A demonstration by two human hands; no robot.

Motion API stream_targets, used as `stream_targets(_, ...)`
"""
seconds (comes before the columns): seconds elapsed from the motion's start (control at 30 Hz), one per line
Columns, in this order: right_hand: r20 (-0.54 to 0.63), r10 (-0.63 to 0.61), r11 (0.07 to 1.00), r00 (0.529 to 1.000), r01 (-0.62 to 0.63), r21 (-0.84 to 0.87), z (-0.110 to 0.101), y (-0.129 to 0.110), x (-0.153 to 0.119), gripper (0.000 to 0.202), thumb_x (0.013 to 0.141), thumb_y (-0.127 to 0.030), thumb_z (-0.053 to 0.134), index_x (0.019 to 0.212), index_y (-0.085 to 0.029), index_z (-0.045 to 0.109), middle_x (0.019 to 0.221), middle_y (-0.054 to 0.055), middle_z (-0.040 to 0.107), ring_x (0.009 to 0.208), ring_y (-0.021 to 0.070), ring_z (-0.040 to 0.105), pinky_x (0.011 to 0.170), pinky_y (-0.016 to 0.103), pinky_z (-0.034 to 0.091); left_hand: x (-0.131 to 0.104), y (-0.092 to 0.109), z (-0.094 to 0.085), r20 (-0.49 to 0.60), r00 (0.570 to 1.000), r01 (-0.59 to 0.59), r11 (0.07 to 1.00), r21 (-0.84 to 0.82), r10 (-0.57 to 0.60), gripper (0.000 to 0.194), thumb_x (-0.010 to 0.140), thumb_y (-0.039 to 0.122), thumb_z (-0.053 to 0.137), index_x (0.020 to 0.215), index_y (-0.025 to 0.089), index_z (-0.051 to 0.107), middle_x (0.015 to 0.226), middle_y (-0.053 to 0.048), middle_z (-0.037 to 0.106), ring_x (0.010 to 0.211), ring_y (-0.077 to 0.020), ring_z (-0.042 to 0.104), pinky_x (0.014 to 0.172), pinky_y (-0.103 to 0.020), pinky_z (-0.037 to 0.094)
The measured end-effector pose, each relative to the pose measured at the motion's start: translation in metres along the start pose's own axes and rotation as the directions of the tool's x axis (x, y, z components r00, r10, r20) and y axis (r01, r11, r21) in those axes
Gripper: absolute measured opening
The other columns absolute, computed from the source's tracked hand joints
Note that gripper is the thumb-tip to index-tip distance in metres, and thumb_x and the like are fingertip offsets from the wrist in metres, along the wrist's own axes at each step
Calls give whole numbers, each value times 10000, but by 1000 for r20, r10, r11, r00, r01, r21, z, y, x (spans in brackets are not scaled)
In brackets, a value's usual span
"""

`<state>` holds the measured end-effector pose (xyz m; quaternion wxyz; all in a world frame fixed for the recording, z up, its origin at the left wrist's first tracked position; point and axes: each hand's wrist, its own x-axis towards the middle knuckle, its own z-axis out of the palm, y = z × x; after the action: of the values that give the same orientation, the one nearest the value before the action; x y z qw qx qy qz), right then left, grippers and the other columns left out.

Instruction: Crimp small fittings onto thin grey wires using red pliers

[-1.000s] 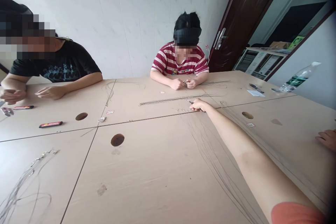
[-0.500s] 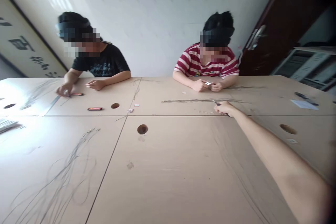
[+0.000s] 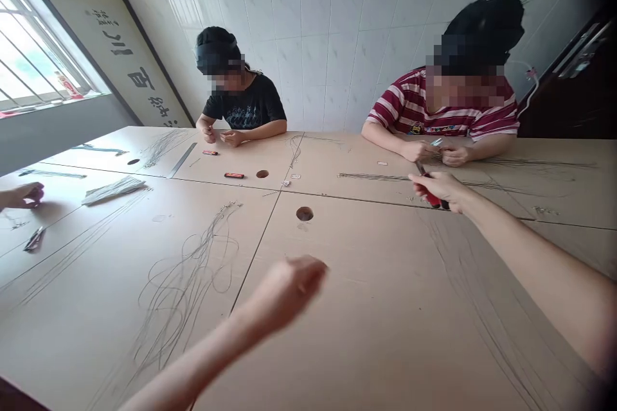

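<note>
My right hand [image 3: 441, 189] reaches to the far side of the table and is closed round pliers [image 3: 435, 201] with red and black handles. Their dark jaws point up and away, over a bundle of thin cords [image 3: 373, 176] lying flat. My left hand [image 3: 299, 281] hangs above the near middle of the table, slightly blurred. Its fingers are curled in, and whatever they may hold is hidden. A loose, looping bundle of cords [image 3: 193, 276] lies to its left.
Two co-workers sit opposite, one in a black shirt [image 3: 250, 103], one in a striped shirt [image 3: 405, 103] working close to my right hand. Another person's hand [image 3: 24, 196] is at the left edge, near a small tool [image 3: 35, 239]. A round hole [image 3: 304, 213] pierces the table [image 3: 366, 295].
My left hand has come into view from below. My right hand still holds the pliers, now nearer the striped co-worker's hands. The view has turned left and tilted.
</note>
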<state>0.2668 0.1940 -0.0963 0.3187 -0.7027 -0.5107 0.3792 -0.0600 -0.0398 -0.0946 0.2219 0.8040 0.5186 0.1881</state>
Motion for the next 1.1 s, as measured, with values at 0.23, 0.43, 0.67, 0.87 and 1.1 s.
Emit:
stream_targets(0.23,255,-182,982,950,160,103,63,-5,-62,307,808,-418,661,702,-147,562,707,31,609,574,80,516,521,197,417,-45,-179,-108,-221,843,537,798,275,-491,237,769,310,501,785,168,690,817,-96,718,821,-260,644,745,-382,507)
stream_targets(0.43,333,-318,948,888,294,120,86,5,-99,479,658,-641,687,730,-189,545,715,15,605,640,124,523,538,226,371,-30,-230,-112,-171,868,496,812,307,-466,257,755,350,506,805,182,694,834,-71,704,845,-219,630,774,-341,493)
stream_targets(0.67,287,-355,933,890,358,42,60,21,-113,482,724,-680,596,738,-202,539,716,12,585,701,150,522,614,252,368,-13,-235,-116,-24,903,402,825,398,-428,222,727,365,522,728,202,673,818,-64,688,882,-244,604,784,-354,457)
stream_targets(0.87,242,-366,928,898,373,20,49,31,-125,462,751,-663,577,756,-202,546,718,20,570,705,162,516,615,264,361,-8,-222,-118,69,912,322,810,491,-405,214,772,340,455,681,199,588,844,-85,686,935,-265,569,853,-417,393)
stream_targets(1.1,252,-361,930,898,368,24,57,33,-130,459,751,-664,571,748,-206,547,707,23,574,684,162,515,602,264,372,2,-212,-123,104,932,244,811,531,-348,218,848,315,381,743,195,530,818,-87,665,913,-249,551,841,-396,382)
